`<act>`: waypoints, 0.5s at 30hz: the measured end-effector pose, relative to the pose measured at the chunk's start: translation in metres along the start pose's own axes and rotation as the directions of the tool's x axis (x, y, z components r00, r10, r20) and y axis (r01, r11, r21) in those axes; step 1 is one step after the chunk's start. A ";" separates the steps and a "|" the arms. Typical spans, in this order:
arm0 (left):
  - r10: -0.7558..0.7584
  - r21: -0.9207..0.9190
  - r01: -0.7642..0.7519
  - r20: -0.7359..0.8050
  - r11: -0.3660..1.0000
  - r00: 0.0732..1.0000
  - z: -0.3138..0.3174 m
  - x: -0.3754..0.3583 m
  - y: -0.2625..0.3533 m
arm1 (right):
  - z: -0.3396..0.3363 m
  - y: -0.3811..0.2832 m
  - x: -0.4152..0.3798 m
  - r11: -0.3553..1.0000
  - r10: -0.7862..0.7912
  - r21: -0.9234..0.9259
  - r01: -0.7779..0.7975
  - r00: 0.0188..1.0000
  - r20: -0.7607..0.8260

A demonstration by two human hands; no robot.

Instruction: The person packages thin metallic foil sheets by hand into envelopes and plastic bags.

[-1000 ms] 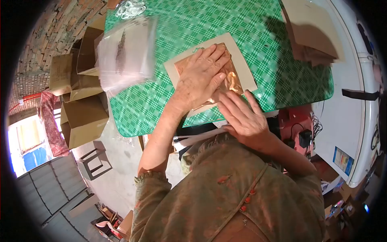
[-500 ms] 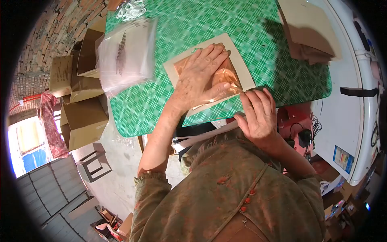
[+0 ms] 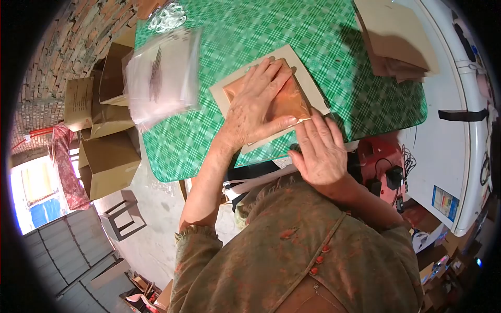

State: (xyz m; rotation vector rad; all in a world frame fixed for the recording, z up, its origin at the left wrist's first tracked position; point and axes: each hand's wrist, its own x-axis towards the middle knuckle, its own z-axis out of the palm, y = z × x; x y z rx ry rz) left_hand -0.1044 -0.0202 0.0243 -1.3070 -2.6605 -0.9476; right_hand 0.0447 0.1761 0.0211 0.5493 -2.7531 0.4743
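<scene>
My left hand (image 3: 255, 101) lies spread on an orange-brown packet (image 3: 292, 103) with a shiny clear wrap, its thumb stretched toward the packet's lower right corner. Beneath the packet is a beige card sheet (image 3: 309, 88), set at a slant on the green checked tablecloth (image 3: 229, 41). My right hand (image 3: 322, 151) is at the near edge of the table, fingers extended, with the fingertips touching the packet's lower right corner. Nothing is visibly gripped in either hand.
A stack of clear plastic bags (image 3: 163, 75) lies on the table's left, with white loops (image 3: 168, 17) behind it. Brown card sheets (image 3: 399, 41) lie at the back right. Open cardboard boxes (image 3: 109, 156) stand left; a white appliance (image 3: 438, 156) is at the right.
My right hand has moved left and slightly forward, onto the packet's corner. My left hand stays on the packet, whose wrap now looks flatter and less glary.
</scene>
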 end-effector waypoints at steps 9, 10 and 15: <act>-0.023 -0.044 0.023 0.003 0.999 1.000 -0.003 0.001 0.002 | 0.003 -0.015 0.022 1.000 0.011 -0.022 -0.008 0.991 0.131; -0.028 -0.056 0.028 0.002 0.998 1.000 -0.003 0.001 0.001 | 0.004 -0.015 0.023 1.000 0.000 -0.031 0.004 0.993 0.122; -0.061 -0.089 0.062 0.017 0.994 0.998 -0.002 -0.003 -0.001 | -0.001 -0.022 0.032 0.996 0.075 0.028 -0.089 0.942 0.327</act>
